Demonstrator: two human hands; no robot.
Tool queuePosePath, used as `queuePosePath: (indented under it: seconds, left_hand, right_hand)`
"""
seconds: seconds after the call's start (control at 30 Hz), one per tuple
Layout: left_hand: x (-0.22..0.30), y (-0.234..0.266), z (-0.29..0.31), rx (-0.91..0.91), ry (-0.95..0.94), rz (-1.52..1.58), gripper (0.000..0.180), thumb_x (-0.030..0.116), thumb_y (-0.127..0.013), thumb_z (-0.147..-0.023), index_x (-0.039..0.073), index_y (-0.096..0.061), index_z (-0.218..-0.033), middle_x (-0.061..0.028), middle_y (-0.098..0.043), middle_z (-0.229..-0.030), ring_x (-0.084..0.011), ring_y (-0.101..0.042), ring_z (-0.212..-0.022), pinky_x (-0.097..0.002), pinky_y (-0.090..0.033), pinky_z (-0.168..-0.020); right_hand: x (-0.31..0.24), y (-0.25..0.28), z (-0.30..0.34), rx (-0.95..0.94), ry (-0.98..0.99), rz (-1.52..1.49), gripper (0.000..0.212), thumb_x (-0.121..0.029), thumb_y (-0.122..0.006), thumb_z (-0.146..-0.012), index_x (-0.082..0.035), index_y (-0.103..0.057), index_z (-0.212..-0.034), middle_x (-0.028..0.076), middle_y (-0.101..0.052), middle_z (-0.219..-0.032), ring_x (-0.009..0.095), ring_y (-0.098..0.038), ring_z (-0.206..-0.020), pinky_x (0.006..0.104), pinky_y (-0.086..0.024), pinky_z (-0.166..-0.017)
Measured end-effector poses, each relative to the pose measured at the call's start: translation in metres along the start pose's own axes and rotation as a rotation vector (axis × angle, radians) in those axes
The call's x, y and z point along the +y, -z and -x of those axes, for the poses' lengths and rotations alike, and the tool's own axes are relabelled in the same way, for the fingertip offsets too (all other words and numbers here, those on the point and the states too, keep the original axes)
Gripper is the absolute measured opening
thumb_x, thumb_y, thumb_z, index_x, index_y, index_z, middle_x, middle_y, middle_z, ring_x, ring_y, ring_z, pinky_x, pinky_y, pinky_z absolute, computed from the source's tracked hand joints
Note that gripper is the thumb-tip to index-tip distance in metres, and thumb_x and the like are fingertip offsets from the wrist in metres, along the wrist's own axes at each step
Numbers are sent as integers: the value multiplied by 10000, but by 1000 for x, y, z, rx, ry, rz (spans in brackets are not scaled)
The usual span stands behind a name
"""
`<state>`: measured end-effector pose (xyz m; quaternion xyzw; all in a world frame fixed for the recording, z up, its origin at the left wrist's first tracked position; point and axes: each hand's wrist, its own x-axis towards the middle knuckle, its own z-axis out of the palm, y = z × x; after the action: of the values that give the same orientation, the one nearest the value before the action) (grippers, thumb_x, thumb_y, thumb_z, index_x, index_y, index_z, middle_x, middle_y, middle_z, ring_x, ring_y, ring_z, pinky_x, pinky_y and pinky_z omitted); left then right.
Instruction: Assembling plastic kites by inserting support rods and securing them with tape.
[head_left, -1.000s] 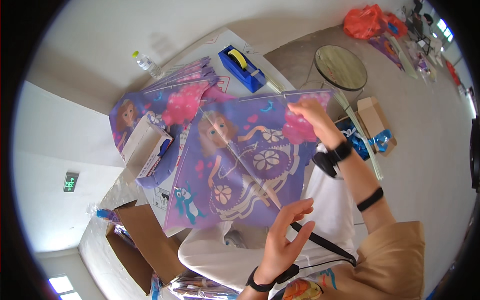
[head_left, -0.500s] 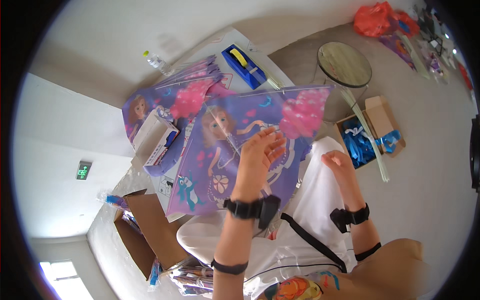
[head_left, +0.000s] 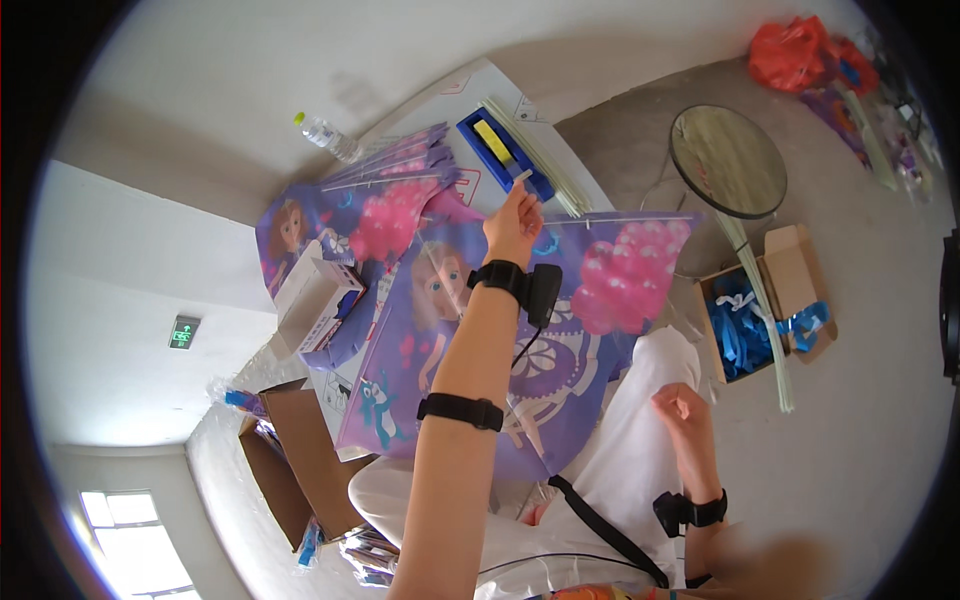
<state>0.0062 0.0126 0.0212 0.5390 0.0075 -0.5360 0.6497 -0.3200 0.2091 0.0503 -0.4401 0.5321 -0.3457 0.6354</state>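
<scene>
My left hand (head_left: 514,228) reaches over the purple kite to the near end of a blue tape dispenser (head_left: 491,146). Its fingers are pinched together there on the end of the tape (head_left: 523,177). A large kite (head_left: 625,285), printed with a doll-like figure and pink balloons, lies across the table edge and my lap. One thin white rod (head_left: 640,218) runs along its far edge. My right hand (head_left: 686,420) is held beside my right knee, off the kite. Its thumb and fingers are closed together; what they hold, if anything, cannot be made out.
More kites (head_left: 350,215) are stacked at the table's left, under an open white box (head_left: 320,300). Pale rods (head_left: 540,160) lie beside the dispenser. A bottle (head_left: 325,135) stands behind. To the right are a round stool (head_left: 728,160) and a carton of blue ribbon (head_left: 740,325); a cardboard box (head_left: 310,450) sits left.
My left hand has moved away from me, from above the kite's middle to the tape dispenser, and its fingers have closed. My right hand stays near the knee. The view has shifted slightly.
</scene>
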Motion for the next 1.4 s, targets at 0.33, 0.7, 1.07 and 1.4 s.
queuePosePath:
  seconds: [0.33, 0.7, 1.07, 1.4]
  left_hand:
    - [-4, -16, -26, 224, -619, -901, 240, 196, -792, -787, -31, -723, -824, -147, -725, -797, -237, -701, -697, -310, -542, -662]
    - [64, 64, 134, -25, -564, -138, 184, 214, -731, -876, 58, -714, -971, -28, -701, -936, -110, -644, -860, -269, -496, -691]
    - [82, 310, 472, 217, -1260, 416, 162, 16, -499, -973, 23, -502, -1135, -53, -494, -929, -172, -472, -879, -316, -418, -831]
    - [39, 451, 374, 510, -968, 552, 195, 43, -631, -940, 13, -622, -1133, -54, -677, -969, -127, -644, -884, -246, -486, -793]
  right_hand:
    - [-3, -4, -5, -26, 7, -1, 80, -117, -656, -941, -54, -608, -926, -31, -571, -845, 45, -490, -748, 213, -388, -672]
    - [-34, 4, 23, -178, 169, 38, 108, -87, -636, -949, -45, -592, -1039, 18, -583, -1032, 101, -571, -962, 245, -425, -867]
    - [-153, -135, 33, -966, 385, 539, 104, 14, -623, -907, -20, -606, -1004, 33, -578, -929, 105, -560, -861, 247, -462, -787]
    - [-125, -359, -90, -1109, 358, 906, 100, -93, -666, -885, -45, -612, -955, -24, -609, -820, 63, -563, -746, 234, -458, -670]
